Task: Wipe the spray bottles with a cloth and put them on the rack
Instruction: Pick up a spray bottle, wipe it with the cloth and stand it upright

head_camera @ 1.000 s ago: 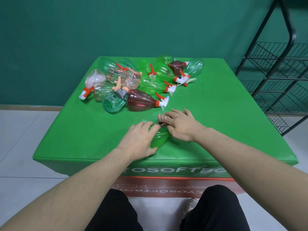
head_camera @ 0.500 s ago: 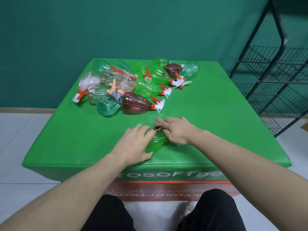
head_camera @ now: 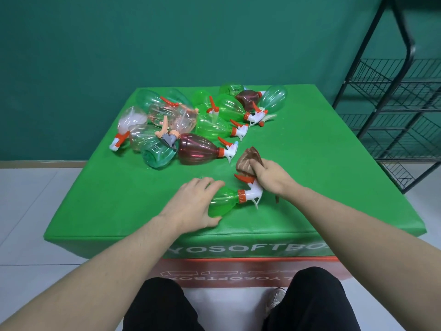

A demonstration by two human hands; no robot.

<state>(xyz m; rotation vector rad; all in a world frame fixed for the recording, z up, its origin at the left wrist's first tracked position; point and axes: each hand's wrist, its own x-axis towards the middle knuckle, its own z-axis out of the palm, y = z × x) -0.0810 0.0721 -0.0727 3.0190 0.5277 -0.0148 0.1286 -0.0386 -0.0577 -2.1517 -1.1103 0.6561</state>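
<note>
A green spray bottle (head_camera: 223, 203) with a white and orange trigger head lies on its side near the front of the green table (head_camera: 322, 187). My left hand (head_camera: 193, 206) grips its body from above. My right hand (head_camera: 272, 179) holds a brown cloth (head_camera: 247, 160) bunched in its fingers and sits against the bottle's trigger head. The cloth sticks up past my knuckles, and a bit of it shows under my wrist.
A pile of several spray bottles (head_camera: 195, 130), green, clear, teal and dark red, lies across the back of the table. A black wire rack (head_camera: 401, 111) stands at the right. My knees (head_camera: 238, 304) are below the table's front edge, and the floor is white tile.
My right hand has slid right along the bottle from its body to the trigger head, baring the neck and nozzle. The cloth now stands up from my fingers. My left hand stayed on the body.
</note>
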